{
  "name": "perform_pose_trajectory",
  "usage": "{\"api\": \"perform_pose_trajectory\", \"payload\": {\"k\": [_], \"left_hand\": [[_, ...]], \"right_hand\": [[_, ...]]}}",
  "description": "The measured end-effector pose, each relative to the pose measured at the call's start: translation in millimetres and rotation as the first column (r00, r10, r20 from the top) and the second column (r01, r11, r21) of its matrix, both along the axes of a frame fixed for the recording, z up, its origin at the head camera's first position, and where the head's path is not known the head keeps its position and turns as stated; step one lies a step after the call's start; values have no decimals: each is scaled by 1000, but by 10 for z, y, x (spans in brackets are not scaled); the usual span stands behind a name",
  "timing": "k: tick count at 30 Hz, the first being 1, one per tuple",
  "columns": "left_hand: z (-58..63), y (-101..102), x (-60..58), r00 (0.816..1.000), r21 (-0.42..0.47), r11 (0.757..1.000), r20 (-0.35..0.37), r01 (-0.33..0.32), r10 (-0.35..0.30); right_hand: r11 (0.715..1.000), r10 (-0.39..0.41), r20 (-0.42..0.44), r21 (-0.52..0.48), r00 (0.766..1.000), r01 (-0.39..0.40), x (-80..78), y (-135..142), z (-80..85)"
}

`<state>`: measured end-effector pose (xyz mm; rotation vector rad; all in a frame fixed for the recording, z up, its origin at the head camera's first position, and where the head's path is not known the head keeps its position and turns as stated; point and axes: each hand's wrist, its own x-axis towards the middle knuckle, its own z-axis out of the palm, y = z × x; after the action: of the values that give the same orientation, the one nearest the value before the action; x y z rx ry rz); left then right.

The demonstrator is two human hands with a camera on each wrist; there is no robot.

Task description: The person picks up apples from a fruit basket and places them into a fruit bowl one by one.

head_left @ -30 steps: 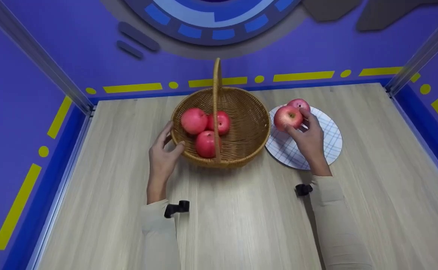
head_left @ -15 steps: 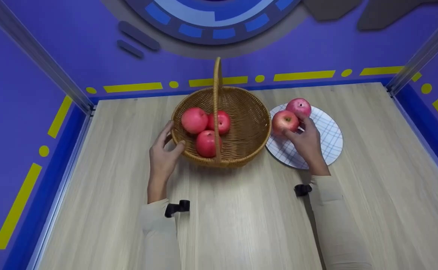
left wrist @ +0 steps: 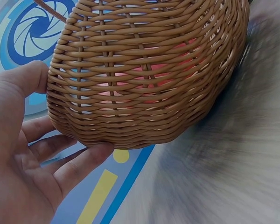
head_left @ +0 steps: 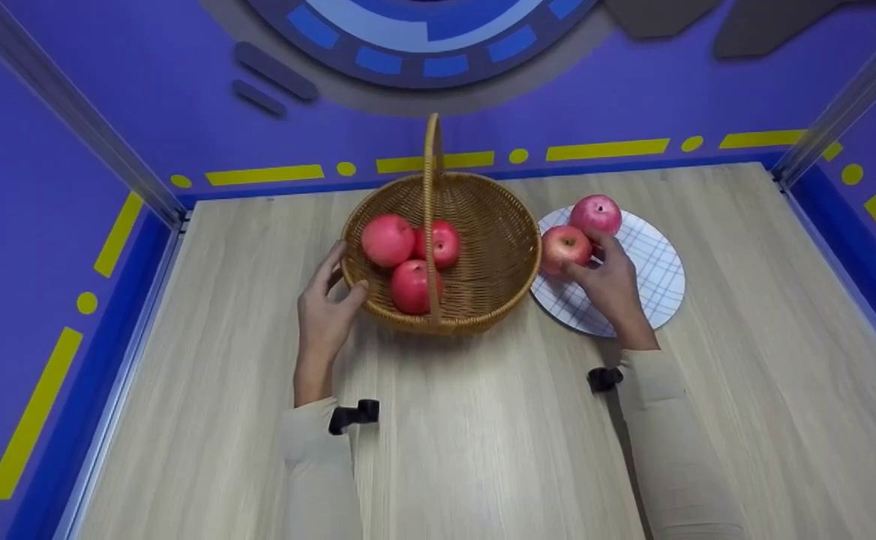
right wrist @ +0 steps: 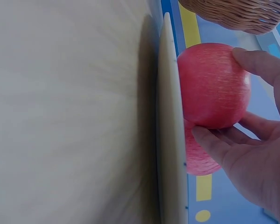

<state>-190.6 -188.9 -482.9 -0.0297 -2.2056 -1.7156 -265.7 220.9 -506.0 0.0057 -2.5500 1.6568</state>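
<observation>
In the head view, a brown wicker basket (head_left: pixel 494 255) with an arched handle holds three red apples (head_left: pixel 388 241) in its left half. My left hand (head_left: pixel 327 307) grips the basket's left side, thumb by the rim and fingers against the outer weave (left wrist: pixel 130 84). My right hand (head_left: pixel 609 281) holds a red apple (head_left: pixel 564 250) between thumb and fingers at the left part of a white plate with blue check lines (head_left: pixel 655 262). In the right wrist view that apple (right wrist: pixel 214 86) touches the plate's face. Another apple (head_left: pixel 597 214) sits behind it on the plate.
The light wooden table (head_left: pixel 453 435) is bounded by a blue-purple back wall (head_left: pixel 378 131) and side walls with yellow marks. The plate stands just right of the basket. The basket handle (head_left: pixel 430 202) rises high over its middle.
My right hand has brought its apple down and a little left onto the plate, so more of the apple behind shows. The left hand and basket have stayed in place.
</observation>
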Motion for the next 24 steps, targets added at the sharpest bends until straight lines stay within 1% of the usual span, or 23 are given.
{"api": "perform_pose_trajectory", "payload": {"k": [8,13,20,24], "left_hand": [[19,-11,14,999,-14,1000,30,15,-15],[39,-8,16,1000,-6,1000,26,12,-12],[14,-7,21,1000,14,1000,28,-4,4],[-10,-6,17,1000,15,1000,27,-9,9]], "right_hand": [[1000,10,8,19,1000,-11,2,-3,6],[997,32,12,66,999,-33,8,9,33],[990,71,40,116,997,-75,55,46,76],[985,54,44,161,998,-61,107,73,160]]}}
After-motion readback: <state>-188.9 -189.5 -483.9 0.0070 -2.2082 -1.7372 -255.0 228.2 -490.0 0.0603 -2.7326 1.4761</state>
